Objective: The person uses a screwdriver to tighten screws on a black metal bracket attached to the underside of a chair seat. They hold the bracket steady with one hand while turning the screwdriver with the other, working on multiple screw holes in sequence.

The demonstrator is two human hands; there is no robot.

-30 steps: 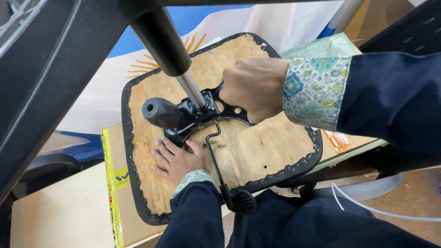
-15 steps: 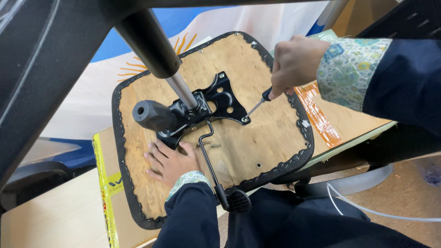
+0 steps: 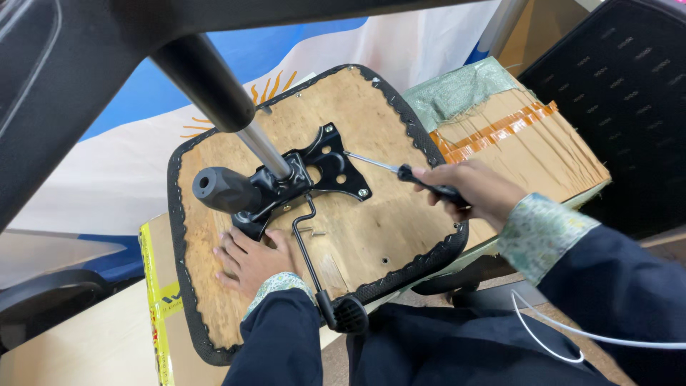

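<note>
An upturned office chair seat shows its bare wooden underside, edged with black fabric. A black metal mechanism plate is mounted on it, with a gas cylinder rising toward the camera and a lever ending in a black paddle. My left hand lies flat on the wood beside the mechanism. My right hand grips a black-handled screwdriver, its tip close to the right side of the plate. A loose screw lies on the wood near the lever.
A cardboard box with orange tape supports the seat at right. Another box with yellow tape is under the left side. A black mesh chair back stands at far right. A white and blue cloth lies behind. A white cable crosses my lap.
My right hand has pulled away from the mechanism plate to the right, now holding the screwdriver out with its tip at the plate. My left hand stays flat on the wood.
</note>
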